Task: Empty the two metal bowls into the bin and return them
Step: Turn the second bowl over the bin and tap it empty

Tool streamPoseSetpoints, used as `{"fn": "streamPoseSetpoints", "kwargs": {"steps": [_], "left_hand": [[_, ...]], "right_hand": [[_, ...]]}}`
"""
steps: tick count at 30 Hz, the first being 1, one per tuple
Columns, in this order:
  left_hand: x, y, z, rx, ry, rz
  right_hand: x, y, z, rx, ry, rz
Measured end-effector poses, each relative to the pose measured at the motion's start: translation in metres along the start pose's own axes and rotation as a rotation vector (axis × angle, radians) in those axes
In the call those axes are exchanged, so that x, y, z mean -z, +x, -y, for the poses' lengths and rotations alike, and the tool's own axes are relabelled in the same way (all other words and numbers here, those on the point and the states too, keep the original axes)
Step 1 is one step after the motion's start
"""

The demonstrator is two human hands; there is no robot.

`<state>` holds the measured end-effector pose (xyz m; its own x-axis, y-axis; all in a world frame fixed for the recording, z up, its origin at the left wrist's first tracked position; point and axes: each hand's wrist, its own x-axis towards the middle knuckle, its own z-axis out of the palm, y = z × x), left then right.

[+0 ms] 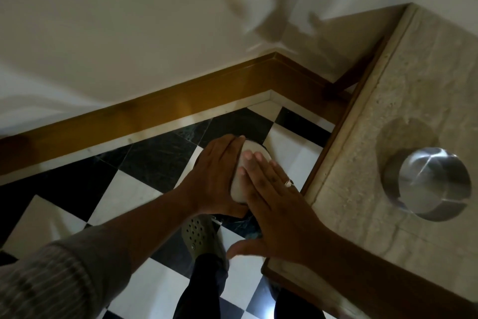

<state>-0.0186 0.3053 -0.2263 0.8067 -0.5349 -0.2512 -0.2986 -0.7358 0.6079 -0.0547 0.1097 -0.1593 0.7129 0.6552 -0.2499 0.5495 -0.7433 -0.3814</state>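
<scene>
A pale, rounded object is held between both hands above the checkered black-and-white floor; what it is cannot be told, though it may be one of the bowls seen from its underside. The left hand is wrapped around the object's left side, its fingers curled over the far edge and its thumb tucked beneath. The right hand is laid flat against the object's right side, with its fingers stretched out straight and close together and the thumb spread away toward the body; a ring is worn on one finger. A striped grey sleeve is seen on the left forearm. One metal bowl is stood on the stone-topped table at the right, well apart from the hands. The table is framed by a wooden edge, and it is set close to a white wall lined with a brown wooden skirting board. Below the hands, a perforated olive shoe and a dark trouser leg are seen on the floor. A blurred pale shape is visible on the wall near the top. The bin is not identified with any certainty.
</scene>
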Motion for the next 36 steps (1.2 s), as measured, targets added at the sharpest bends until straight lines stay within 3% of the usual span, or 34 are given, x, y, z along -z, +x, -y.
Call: {"fn": "streamPoseSetpoints", "kwargs": {"steps": [3,9,13,17,20,23,25,28,29,32,34,36], "left_hand": [[0.003,0.000,-0.002,-0.053,0.083,0.028],[0.002,-0.007,0.007,-0.046,0.114,0.046],[0.004,-0.005,0.004,-0.038,0.068,-0.035],[0.003,-0.005,0.004,-0.028,0.152,0.025],[-0.001,-0.009,0.008,-0.031,0.107,-0.006],[0.000,-0.009,0.009,-0.030,0.160,-0.001],[0.000,-0.009,0.007,-0.062,0.169,0.019],[0.000,-0.007,0.006,-0.011,0.115,-0.027],[-0.001,-0.006,0.007,0.007,0.104,-0.025],[-0.001,-0.007,0.007,-0.007,0.167,0.062],[0.000,-0.006,0.007,-0.044,0.172,0.059],[0.003,-0.003,0.004,-0.019,0.128,-0.021]], "right_hand": [[-0.003,-0.003,-0.003,-0.021,-0.011,0.083],[-0.007,0.000,-0.001,-0.008,-0.062,0.086],[0.010,0.008,0.012,-0.067,0.012,-0.104],[-0.004,0.003,0.000,-0.001,-0.003,0.120],[0.000,0.006,-0.003,-0.008,0.015,0.058],[-0.007,0.005,-0.010,0.035,-0.018,0.187],[-0.007,0.002,-0.010,0.019,-0.014,0.128],[0.010,0.009,-0.003,-0.054,0.002,-0.136],[0.006,0.009,-0.002,-0.051,-0.006,-0.121],[-0.012,0.005,-0.005,0.015,-0.009,0.160],[-0.011,0.005,-0.004,0.001,0.007,0.128],[0.000,0.008,-0.002,-0.026,0.032,-0.016]]}}
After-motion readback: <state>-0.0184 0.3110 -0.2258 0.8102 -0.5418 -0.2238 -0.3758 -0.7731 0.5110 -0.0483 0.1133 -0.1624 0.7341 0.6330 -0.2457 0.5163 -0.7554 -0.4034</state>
